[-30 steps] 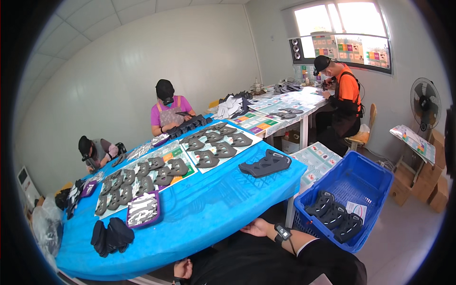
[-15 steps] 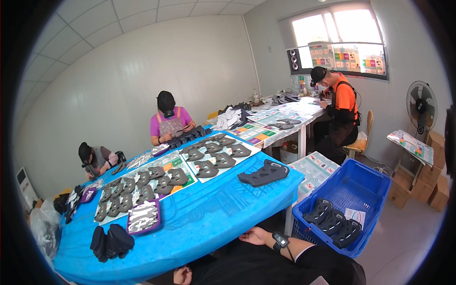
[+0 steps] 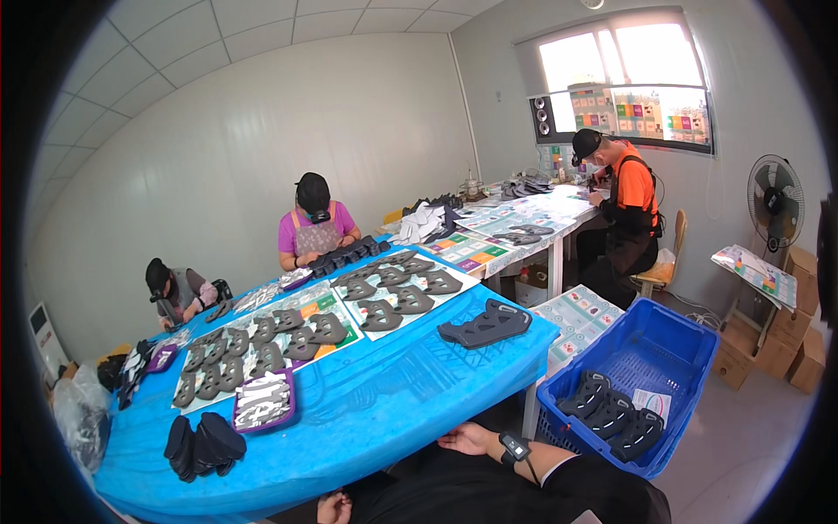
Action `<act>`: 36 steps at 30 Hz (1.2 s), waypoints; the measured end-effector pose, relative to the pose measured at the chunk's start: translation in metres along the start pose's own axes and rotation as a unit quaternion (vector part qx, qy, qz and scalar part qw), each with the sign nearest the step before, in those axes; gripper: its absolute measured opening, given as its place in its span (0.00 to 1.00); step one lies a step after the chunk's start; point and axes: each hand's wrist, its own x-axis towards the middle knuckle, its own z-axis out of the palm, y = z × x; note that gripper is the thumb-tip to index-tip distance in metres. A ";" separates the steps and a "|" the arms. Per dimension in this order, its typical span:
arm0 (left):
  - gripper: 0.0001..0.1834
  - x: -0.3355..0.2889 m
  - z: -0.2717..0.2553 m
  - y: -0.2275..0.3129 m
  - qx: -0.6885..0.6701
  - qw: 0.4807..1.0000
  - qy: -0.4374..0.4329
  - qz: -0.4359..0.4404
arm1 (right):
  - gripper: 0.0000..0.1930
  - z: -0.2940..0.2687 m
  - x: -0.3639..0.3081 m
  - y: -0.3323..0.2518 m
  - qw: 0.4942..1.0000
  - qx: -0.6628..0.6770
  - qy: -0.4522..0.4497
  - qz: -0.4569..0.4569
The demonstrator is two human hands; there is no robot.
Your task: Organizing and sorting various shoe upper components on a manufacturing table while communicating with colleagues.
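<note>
My right hand (image 3: 467, 438) rests palm up on my black clothing, close under the near table edge. Its fingers are loosely bent and apart, and it holds nothing I can see. A small black device (image 3: 515, 446) is strapped to that wrist. My left hand (image 3: 334, 507) lies at the lower edge with its fingers curled in, partly cut off by dark cloth; nothing shows in it. Nearest on the blue-covered table (image 3: 384, 419) are a dark, curved padded piece (image 3: 486, 324), a purple tray (image 3: 264, 400) of white and grey strips, and a bundle of black pads (image 3: 205, 444).
Rows of grey shaped pieces (image 3: 262, 327) lie on printed sheets. A blue crate (image 3: 694, 349) on the right holds several black padded pieces (image 3: 611, 415). Three people work around the tables. A fan (image 3: 775, 203) and cardboard boxes (image 3: 790, 332) stand at the right.
The person in purple has brought both hands down to the dark pieces on the table. The person in orange has shifted their hands slightly. My hands stay where they were.
</note>
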 end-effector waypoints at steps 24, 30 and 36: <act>0.11 -0.017 0.047 0.062 -0.322 0.939 0.012 -0.121 | 0.06 0.008 0.000 0.001 0.999 -0.007 0.046 -0.010; 0.10 -0.004 0.037 0.042 -0.364 0.921 -0.043 -0.127 | 0.05 -0.002 0.008 -0.002 0.998 -0.016 0.055 -0.013; 0.12 -0.007 0.038 0.046 -0.359 0.923 -0.042 -0.135 | 0.05 -0.002 0.010 0.000 0.997 -0.014 0.067 -0.018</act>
